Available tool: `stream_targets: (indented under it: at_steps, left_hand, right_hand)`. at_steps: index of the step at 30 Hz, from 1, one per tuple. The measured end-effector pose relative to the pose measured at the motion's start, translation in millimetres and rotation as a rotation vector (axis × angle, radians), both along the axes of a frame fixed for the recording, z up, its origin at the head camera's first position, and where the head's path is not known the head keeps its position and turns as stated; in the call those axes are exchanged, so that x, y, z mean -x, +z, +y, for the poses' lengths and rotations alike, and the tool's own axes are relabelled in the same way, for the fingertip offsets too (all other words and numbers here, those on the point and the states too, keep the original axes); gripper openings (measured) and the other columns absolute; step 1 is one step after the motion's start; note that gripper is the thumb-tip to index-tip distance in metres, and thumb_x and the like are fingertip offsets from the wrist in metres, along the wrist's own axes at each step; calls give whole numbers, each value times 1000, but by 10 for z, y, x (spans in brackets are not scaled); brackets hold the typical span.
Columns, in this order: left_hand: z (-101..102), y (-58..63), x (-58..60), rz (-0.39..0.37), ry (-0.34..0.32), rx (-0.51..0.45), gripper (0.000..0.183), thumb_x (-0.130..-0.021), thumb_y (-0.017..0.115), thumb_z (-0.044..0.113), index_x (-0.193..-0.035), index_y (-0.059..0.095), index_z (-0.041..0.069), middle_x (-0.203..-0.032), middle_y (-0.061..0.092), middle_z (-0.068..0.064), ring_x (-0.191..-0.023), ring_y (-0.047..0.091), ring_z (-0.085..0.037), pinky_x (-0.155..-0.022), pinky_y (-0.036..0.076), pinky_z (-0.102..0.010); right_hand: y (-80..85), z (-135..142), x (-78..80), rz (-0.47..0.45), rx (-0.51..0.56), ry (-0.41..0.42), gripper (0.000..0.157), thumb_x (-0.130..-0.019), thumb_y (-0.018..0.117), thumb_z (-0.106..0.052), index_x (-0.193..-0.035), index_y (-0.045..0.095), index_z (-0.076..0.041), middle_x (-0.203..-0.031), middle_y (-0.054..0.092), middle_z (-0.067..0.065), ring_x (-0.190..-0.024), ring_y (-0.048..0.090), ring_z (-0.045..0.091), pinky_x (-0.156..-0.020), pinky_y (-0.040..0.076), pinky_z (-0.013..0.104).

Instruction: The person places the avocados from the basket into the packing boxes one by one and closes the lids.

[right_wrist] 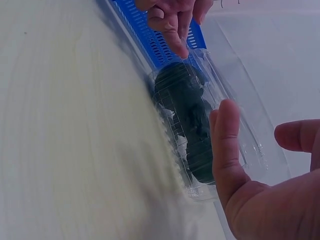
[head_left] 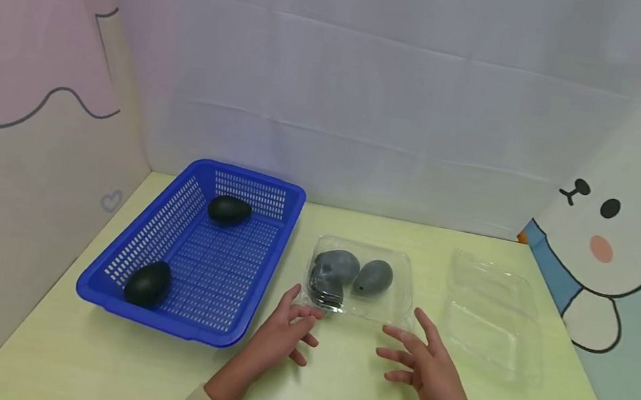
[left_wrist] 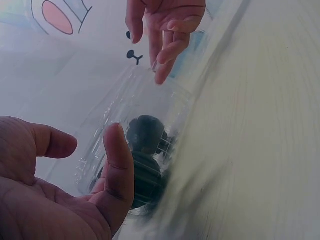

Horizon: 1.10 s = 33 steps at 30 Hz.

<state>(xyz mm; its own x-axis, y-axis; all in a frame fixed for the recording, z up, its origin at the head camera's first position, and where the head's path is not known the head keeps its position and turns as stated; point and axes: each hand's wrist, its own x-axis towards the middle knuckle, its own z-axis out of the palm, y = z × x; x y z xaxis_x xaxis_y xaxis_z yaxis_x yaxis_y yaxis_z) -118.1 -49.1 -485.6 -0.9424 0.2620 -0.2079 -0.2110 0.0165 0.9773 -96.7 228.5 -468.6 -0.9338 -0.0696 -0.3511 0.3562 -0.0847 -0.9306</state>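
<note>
A clear plastic clamshell box lies on the table with its lid down. Through the lid I see dark avocados, grouped toward its left and middle; glare blurs some outlines. My left hand is at the box's front left corner, fingers spread and loosely bent, holding nothing. By the front right corner, my right hand is spread in the same way, also holding nothing. Whether the left fingertips touch the plastic I cannot tell. Both wrist views show the box between the two hands.
A blue perforated basket stands on the left, with one avocado at its back and another at its front left corner. To the right lies another clear plastic container, opened flat. A white curtain hangs behind the table.
</note>
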Motion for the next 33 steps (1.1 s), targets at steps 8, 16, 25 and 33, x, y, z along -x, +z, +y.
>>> stream_targets:
  at_steps: [8,16,25,33]
  left_hand:
    - [20,20,13,-1,0,-13,82,-106,54,16,-164,-2,4,-138,58,-19,-86,70,-25,-55,59,-41]
    - [20,18,17,-6,-7,-22,82,-105,54,15,-164,-2,4,-138,58,-17,-86,70,-25,-55,59,-40]
    - [13,29,-2,-7,-10,-22,82,-105,54,15,-164,-2,5,-139,58,-18,-87,70,-24,-56,59,-40]
    - [18,17,7,-7,-4,-14,83,-104,55,16,-164,-2,4,-138,58,-17,-87,69,-24,-56,59,-40]
  right_hand:
    - [-18,17,32,23,15,12,81,-105,61,-29,-167,7,-24,-147,55,19,-110,71,32,-78,62,43]
    - [-23,39,38,38,23,35,80,-106,59,-27,-167,6,-24,-149,53,21,-111,71,32,-79,61,44]
    - [-23,39,40,38,22,41,80,-106,58,-27,-166,6,-24,-149,53,21,-110,71,32,-79,61,44]
    - [-18,31,22,14,6,53,83,-107,58,-28,-167,1,-28,-149,52,22,-113,70,36,-81,61,45]
